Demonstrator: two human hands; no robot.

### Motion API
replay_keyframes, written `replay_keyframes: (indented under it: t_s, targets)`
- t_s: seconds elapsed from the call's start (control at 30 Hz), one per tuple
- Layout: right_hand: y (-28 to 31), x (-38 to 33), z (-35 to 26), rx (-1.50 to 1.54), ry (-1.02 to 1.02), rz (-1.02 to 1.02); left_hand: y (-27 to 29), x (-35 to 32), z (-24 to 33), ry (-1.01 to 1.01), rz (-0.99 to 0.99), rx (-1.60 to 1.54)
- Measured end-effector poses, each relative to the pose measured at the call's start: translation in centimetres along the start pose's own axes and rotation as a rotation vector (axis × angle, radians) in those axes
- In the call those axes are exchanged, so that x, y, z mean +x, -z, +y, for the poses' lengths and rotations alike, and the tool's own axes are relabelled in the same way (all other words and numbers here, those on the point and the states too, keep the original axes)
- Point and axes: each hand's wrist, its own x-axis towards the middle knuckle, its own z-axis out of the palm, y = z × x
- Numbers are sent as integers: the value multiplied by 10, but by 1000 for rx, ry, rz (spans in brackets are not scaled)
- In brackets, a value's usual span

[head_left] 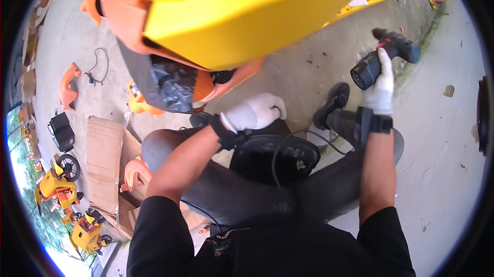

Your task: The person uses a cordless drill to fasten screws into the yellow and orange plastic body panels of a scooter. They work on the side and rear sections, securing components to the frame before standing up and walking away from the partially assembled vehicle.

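Observation:
In my right hand [382,79], gloved in white, is a dark cordless drill [393,50]; my fingers are wrapped round it, off to the right above the floor. My left hand [257,112], also white-gloved, has its fingers curled above a black bin [247,161] between my legs. Whatever those fingers hold, if anything, is hidden. Ahead of me looms a large yellow body panel [247,24], joined to orange panels [126,14]. Below it hangs an orange piece beside crumpled dark plastic [175,84]. Neither hand touches the panels.
Opened cardboard [104,161] lies to my left, with an orange curved part [136,174] by it. Further left are another orange part [68,86], a black box [62,132] and yellow scooters [54,187]. A dark cable [275,158] loops over the bin. A wall runs along the right.

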Motion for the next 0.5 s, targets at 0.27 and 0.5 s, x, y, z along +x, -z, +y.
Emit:
replay_keyframes:
  t_s: [0.27,0.5]
  targets:
    - [-4,-23,-28,92,-138,-109,-12,12,3,164,-403,291]
    - [-16,-20,-19,78,-183,-208,-28,22,16,270,-808,463]
